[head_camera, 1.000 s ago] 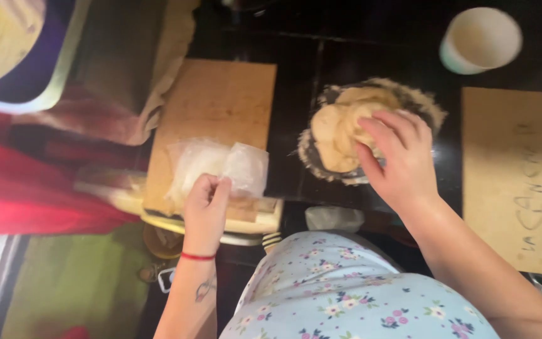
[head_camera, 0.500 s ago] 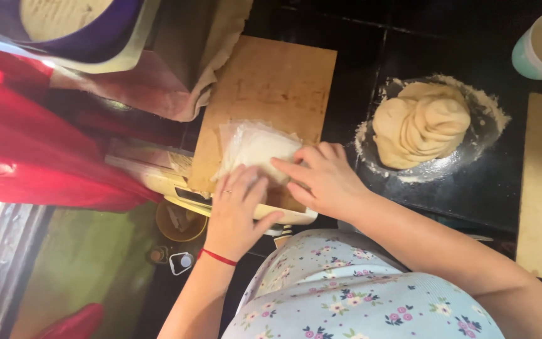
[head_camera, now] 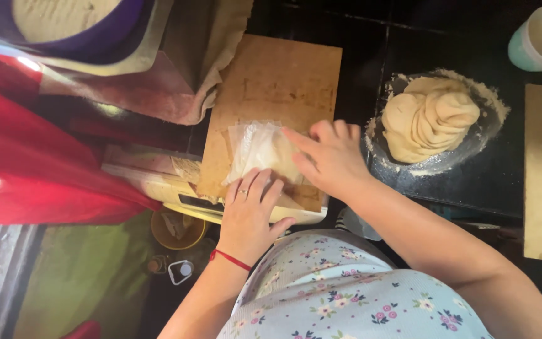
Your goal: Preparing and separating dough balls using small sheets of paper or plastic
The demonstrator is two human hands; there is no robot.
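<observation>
Both hands flat, fingers spread, clamped on nothing: left hand (head_camera: 250,216) and right hand (head_camera: 327,157) press the clear plastic sheet (head_camera: 258,150) on the wooden board (head_camera: 277,81). Risk: thin sheet may wrinkle or slide under uneven pressure. Half a second earlier: same hold, view closer now; dough pile (head_camera: 431,116) far right, untouched.

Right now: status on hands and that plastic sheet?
Left hand and right hand both flat on clear plastic sheet, pressing it to wooden board. Dough pile sits apart on dark counter. Nothing blocking.
</observation>
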